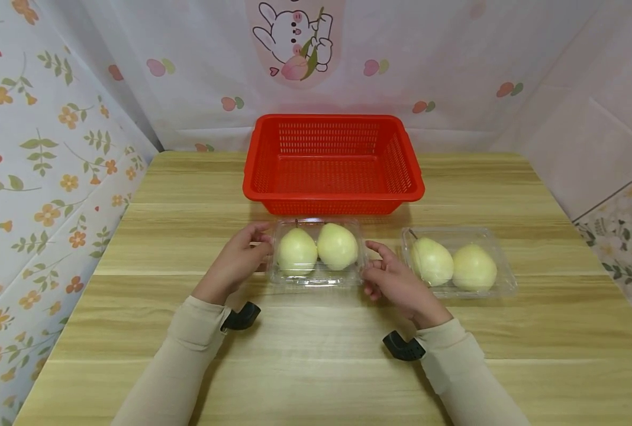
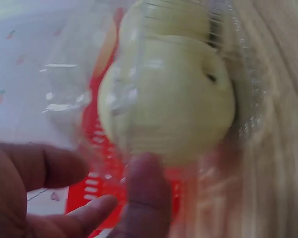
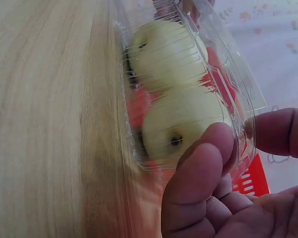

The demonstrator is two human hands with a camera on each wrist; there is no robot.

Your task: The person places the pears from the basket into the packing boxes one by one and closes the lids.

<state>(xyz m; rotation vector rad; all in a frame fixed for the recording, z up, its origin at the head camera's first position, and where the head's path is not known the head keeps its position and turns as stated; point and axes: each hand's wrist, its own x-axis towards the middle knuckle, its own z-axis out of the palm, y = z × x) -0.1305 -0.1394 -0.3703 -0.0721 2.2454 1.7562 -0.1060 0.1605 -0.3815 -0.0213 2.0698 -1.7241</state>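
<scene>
Between the two hands, at the middle of the desk (image 1: pixel 316 355), stands a clear plastic clamshell box (image 1: pixel 316 253) with its lid closed over two pale green pears (image 1: pixel 318 248). The left hand (image 1: pixel 236 260) sets its fingertips against the box's left end, and the right hand (image 1: pixel 396 278) does the same at the right end; the right wrist view shows the thumb (image 3: pixel 203 163) pressed to the lid and a finger (image 3: pixel 280 131) on the rim, so this grip pinches the box. The left wrist view, though blurred, shows the left thumb (image 2: pixel 146 193) against the box wall with the other fingers (image 2: pixel 44 166) spread beside it. The box rests flat on the desk and is not yet lifted.

Just beyond the grip, nearly touching the box's far edge, stands a red slatted basket (image 1: pixel 333 127) with nothing visible inside it. To the right of the right hand, near but apart, lies a second clamshell box (image 1: pixel 499 278), likewise closed over two pears (image 1: pixel 453 265).

Progress, as judged from this arrangement: both boxes remain on the desk and the basket holds none, so the work appears to be at its opening stage, with the first box merely grasped and the second untouched.
</scene>
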